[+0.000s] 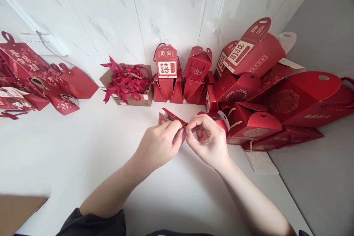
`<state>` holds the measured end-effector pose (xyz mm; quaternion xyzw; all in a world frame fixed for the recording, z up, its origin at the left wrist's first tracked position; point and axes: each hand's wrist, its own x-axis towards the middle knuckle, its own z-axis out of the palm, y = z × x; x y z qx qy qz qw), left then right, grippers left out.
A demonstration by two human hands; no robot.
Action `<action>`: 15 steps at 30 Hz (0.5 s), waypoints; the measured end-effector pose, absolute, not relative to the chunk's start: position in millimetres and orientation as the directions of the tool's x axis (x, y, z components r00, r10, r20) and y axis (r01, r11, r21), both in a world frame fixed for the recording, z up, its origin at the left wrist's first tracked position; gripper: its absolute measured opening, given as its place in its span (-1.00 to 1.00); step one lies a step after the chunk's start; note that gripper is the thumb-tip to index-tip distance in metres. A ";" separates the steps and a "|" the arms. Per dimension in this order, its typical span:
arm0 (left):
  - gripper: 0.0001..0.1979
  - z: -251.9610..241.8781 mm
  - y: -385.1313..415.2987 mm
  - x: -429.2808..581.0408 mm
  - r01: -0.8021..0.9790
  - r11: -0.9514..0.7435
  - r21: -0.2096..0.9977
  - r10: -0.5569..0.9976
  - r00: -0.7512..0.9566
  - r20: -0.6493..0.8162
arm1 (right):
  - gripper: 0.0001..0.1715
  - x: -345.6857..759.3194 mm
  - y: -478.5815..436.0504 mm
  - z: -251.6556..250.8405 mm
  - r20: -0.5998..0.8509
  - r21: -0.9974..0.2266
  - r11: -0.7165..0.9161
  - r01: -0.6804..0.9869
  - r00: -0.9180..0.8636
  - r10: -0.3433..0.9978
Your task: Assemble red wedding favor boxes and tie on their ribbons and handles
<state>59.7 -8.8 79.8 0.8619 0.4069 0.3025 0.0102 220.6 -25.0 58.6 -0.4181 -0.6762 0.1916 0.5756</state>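
Note:
Over the white table my left hand (162, 142) is closed on a small red paper gift box (173, 114), of which a flat red panel and a printed side show beyond the knuckles. The rest of that box is hidden behind the fingers. My right hand (209, 138) meets the left at the box's near corner, thumb and forefinger pinched together. Whatever lies in that pinch is too small to make out. Just behind the right hand sit more red gift boxes (256, 125), some with rope handles.
A cardboard box (132, 99) of dark red ribbons (127, 79) stands at the wall. Beside it are upright red boxes, one marked with white characters (166, 64). Finished-looking red bags (68, 105) cluster at left. A brown cardboard sheet (19, 210) lies at lower left.

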 end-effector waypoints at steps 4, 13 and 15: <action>-0.84 77.0 -8.7 62.4 0.704 -0.627 0.333 0.745 0.416 0.522 | -0.81 222.4 -27.3 60.9 0.551 -0.819 0.543 0.185 -0.007 0.834; -0.86 97.9 -3.5 56.5 0.217 -0.357 0.909 0.809 0.558 0.185 | -0.80 234.7 -26.7 67.2 0.504 -0.863 0.487 -0.137 -0.156 0.850; -0.84 98.0 -3.2 55.7 0.157 -0.311 0.937 0.804 0.569 0.172 | -0.77 236.9 -26.4 68.3 0.534 -0.846 0.527 -0.087 -0.152 0.832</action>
